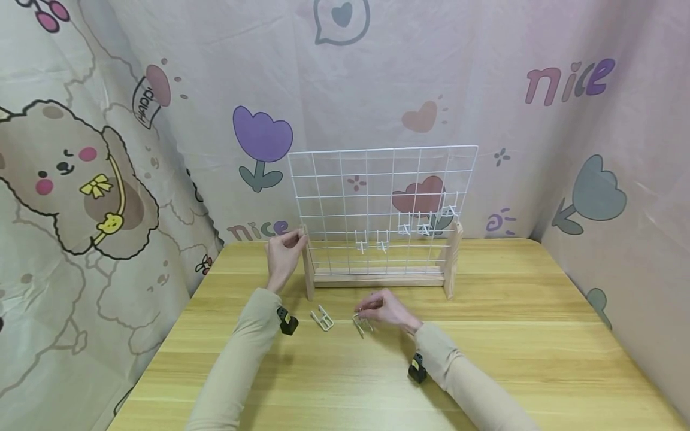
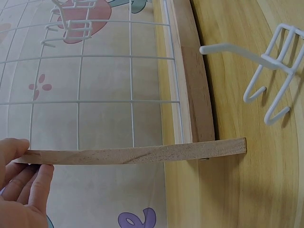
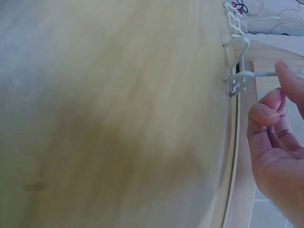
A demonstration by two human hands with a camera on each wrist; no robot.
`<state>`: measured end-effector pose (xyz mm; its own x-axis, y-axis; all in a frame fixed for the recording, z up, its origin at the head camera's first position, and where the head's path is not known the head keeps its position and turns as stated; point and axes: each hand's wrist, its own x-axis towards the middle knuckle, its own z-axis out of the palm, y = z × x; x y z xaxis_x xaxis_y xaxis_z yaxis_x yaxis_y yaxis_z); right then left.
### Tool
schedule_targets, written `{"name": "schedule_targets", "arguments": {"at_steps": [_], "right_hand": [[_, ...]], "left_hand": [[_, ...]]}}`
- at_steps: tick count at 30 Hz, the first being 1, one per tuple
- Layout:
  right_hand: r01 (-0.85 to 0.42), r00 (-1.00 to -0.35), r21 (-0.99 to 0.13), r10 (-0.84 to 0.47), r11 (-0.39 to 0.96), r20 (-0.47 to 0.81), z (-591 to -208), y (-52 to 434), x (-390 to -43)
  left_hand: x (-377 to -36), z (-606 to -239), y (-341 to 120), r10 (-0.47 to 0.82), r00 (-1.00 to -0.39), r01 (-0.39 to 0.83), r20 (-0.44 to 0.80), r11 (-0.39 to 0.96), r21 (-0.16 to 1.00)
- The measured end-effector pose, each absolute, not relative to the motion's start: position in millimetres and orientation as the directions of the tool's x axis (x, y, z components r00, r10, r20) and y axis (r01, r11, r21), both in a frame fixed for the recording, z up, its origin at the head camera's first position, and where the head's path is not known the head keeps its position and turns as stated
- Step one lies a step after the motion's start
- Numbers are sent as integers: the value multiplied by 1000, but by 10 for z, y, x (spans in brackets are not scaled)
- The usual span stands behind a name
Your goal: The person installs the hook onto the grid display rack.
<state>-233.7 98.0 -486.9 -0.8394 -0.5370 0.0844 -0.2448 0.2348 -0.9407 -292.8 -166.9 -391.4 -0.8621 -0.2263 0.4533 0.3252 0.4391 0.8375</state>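
A white wire grid panel (image 1: 381, 203) stands in a wooden stand (image 1: 377, 278) at the back of the table. My left hand (image 1: 293, 239) grips the top of the stand's left upright (image 2: 137, 155), thumb above and fingers below in the left wrist view, where the hand (image 2: 21, 159) shows at the lower left. My right hand (image 1: 368, 313) is low over the table in front of the stand and pinches a white wire hook (image 1: 361, 324); the right wrist view shows the hook (image 3: 239, 71) held by its straight prong at my fingertips (image 3: 285, 71). A second loose hook (image 1: 322, 318) lies between my hands.
Several white hooks (image 1: 426, 224) hang on the grid's lower right part. The wooden table (image 1: 539, 335) has patterned cloth walls close on the left, back and right. A black wrist camera (image 1: 287, 321) sits on each forearm.
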Motion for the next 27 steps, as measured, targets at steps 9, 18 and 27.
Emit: {"name": "schedule_targets", "arguments": {"at_steps": [9, 18, 27], "right_hand": [[-371, -856, -887, -473, 276, 210, -4881, 997, -2358], [-309, -858, -877, -506, 368, 90, -4878, 1063, -2357], [-311, -841, -812, -541, 493, -7, -4881, 1094, -2343]], "left_hand": [[-2936, -3907, -1663, -226, -860, 327, 457, 443, 835], [-2943, -3917, -1664, -231, -855, 332, 465, 445, 832], [-2928, -3926, -1670, -231, -855, 334, 464, 438, 834]]}}
